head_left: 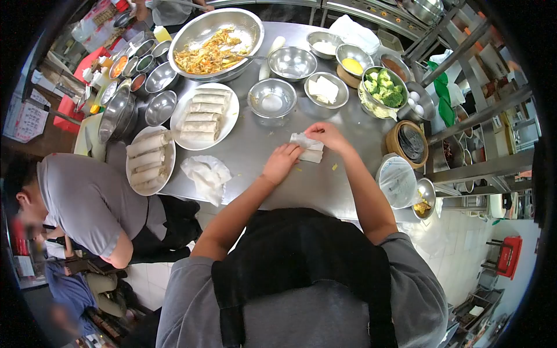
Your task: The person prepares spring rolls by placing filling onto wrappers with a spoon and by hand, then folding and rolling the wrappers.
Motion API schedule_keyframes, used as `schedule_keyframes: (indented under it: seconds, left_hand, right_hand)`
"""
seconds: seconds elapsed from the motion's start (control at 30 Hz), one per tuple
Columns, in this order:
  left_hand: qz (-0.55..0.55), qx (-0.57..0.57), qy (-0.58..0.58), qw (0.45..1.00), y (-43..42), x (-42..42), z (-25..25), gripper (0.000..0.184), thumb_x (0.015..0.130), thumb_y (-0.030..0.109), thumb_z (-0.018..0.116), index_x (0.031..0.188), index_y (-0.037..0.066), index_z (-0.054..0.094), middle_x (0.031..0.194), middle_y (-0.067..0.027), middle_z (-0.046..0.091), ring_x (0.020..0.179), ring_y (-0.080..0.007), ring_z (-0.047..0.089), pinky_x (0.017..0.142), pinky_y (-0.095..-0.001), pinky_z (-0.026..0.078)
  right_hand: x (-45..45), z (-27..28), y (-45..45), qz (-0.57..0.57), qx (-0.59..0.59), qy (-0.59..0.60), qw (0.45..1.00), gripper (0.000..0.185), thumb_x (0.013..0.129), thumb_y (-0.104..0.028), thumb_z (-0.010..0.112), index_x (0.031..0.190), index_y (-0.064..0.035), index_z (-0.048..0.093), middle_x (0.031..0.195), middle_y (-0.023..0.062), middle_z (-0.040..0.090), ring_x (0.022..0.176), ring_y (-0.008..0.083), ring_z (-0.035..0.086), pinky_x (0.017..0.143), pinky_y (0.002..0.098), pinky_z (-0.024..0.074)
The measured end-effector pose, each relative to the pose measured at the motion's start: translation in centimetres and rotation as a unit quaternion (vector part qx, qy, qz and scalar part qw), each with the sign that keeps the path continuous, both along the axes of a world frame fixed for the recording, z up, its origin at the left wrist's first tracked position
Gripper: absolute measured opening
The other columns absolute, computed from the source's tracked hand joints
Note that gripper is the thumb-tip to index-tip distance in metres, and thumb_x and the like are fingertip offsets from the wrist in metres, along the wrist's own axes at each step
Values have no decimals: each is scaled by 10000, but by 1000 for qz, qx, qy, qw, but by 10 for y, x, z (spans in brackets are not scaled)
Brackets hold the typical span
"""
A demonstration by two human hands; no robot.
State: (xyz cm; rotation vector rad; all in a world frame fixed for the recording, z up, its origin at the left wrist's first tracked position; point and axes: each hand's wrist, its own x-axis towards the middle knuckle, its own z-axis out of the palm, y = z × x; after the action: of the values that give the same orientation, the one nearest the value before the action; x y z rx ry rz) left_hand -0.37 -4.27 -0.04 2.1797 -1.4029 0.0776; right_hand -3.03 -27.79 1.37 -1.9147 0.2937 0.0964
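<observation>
Head view: the wrapper point(311, 155) lies on the tabletop point(246, 142), the right hand point(326, 137) with its grip pinched on the far edge, the left hand point(282, 164) against its left end, probably steadying it, finger closure unclear.

I stand in a professional kitchen: I see it from the steel table point(255, 145), the big metal bowl point(252, 36), many smaller bowls point(292, 61), the metal rack point(493, 165), and a co-worker point(96, 200) (dressed in grey, same as me) at my left.
</observation>
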Motion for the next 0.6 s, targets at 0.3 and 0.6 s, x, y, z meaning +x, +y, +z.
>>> schedule_keyframes:
  seconds: [0.3,0.6]
  left_hand:
    - [6,18,-1,1000,-1,0,-3,410,837,179,682,1230,103,596,1263,-79,594,1156,-279,568,962,-409,455]
    - [23,-17,-10,1000,-1,-7,-5,428,841,170,675,1254,114,583,1285,-62,581,1202,-288,539,988,-432,434]
  right_hand:
    - [70,47,56,2,-418,-178,891,317,829,-26,599,1036,-191,772,1117,63,620,1139,268,529,967,426,401]
    - [138,42,68,81,-341,-7,936,328,839,-52,547,984,-214,793,1177,84,633,1165,253,570,979,436,441]
